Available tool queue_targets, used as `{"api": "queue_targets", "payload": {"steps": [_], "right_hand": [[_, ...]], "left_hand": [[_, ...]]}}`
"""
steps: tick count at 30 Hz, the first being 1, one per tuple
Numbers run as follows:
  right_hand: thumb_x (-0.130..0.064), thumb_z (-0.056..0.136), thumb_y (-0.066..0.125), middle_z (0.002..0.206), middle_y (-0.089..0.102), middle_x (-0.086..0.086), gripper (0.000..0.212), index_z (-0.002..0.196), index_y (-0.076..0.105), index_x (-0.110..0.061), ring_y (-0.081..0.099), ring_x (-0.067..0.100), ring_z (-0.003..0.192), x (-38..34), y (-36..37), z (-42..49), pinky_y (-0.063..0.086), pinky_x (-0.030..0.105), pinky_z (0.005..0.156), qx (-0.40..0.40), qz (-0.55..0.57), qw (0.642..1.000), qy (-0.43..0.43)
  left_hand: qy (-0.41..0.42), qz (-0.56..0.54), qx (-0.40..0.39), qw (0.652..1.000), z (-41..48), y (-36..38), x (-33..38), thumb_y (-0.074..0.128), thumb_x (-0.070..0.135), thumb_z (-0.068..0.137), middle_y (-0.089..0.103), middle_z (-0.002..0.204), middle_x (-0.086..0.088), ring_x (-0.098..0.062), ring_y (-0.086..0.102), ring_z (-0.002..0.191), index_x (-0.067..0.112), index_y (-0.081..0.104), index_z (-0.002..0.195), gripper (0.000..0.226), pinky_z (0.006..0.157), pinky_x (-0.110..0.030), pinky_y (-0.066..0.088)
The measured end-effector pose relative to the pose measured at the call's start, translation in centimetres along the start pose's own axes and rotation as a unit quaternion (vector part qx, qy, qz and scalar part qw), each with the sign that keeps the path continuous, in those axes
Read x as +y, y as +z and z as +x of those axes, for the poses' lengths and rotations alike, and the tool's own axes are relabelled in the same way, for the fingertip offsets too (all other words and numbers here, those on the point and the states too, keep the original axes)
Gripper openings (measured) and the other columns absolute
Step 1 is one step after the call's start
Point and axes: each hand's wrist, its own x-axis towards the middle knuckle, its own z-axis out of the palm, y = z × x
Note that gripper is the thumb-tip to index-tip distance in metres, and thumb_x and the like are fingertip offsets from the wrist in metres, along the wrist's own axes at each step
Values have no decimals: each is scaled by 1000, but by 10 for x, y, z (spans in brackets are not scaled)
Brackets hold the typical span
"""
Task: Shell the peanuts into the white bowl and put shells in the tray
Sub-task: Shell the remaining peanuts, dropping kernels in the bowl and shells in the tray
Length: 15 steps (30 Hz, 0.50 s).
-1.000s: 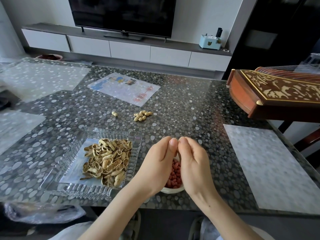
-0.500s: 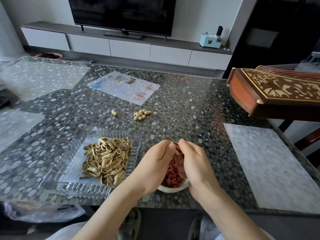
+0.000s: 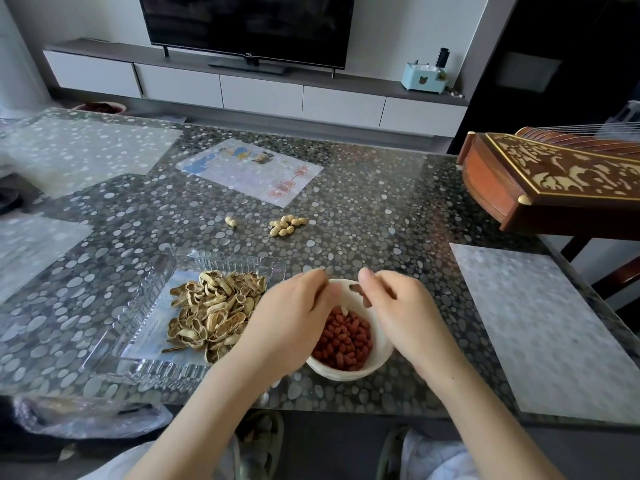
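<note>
A white bowl (image 3: 381, 355) of red peanut kernels (image 3: 344, 341) stands near the table's front edge. Both hands hover over its far rim, a little apart. My right hand (image 3: 405, 306) pinches a brown shell half (image 3: 359, 293) between thumb and fingers. My left hand (image 3: 294, 313) has its fingers curled in a pinch and blurred by motion, so the shell piece in it is mostly hidden. A pale bit (image 3: 344, 310) shows just above the kernels. Left of the bowl, a clear glass tray (image 3: 145, 306) holds a heap of empty shells (image 3: 214, 310). Unshelled peanuts (image 3: 285, 226) lie farther back, with one peanut (image 3: 231, 221) apart.
A carved wooden instrument (image 3: 554, 181) juts over the table's right rear corner. A printed sheet (image 3: 249, 171) lies at the back centre and a pale mat (image 3: 540, 327) at the right. A plastic bag (image 3: 86, 414) hangs below the front edge on the left.
The hands were pressed together on one peanut above the bowl. They have since pulled apart, splitting the shell, and the right hand's shell half has come into view.
</note>
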Motion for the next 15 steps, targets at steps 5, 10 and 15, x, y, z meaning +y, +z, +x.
{"api": "queue_targets", "payload": {"steps": [5, 10, 15], "right_hand": [[-46, 89, 56, 64, 62, -7, 31, 73, 66, -22, 58, 12, 62, 13, -2, 4, 45, 30, 56, 18, -115, 990, -78], [-47, 88, 57, 65, 66, -5, 30, 77, 72, -23, 60, 11, 62, 14, 0, 8, 47, 28, 58, 21, -22, 997, -65], [-46, 81, 64, 67, 66, -20, 25, 85, 74, -24, 58, -4, 65, -2, 13, 6, 42, 15, 63, -27, 117, 992, -44]], "left_hand": [[-19, 144, -8, 989, 7, 1, -6, 34, 37, 100, 58, 75, 2, -15, 53, 68, 14, 52, 81, 35, 56, -26, 38], [-68, 43, 13, 997, 9, -11, -11, 39, 38, 98, 48, 53, 5, -7, 38, 44, 15, 61, 75, 40, 45, -24, 27], [-184, -29, 79, 979, 11, -46, -45, 44, 32, 96, 41, 47, 3, -12, 30, 39, 4, 64, 79, 38, 49, -24, 28]]}}
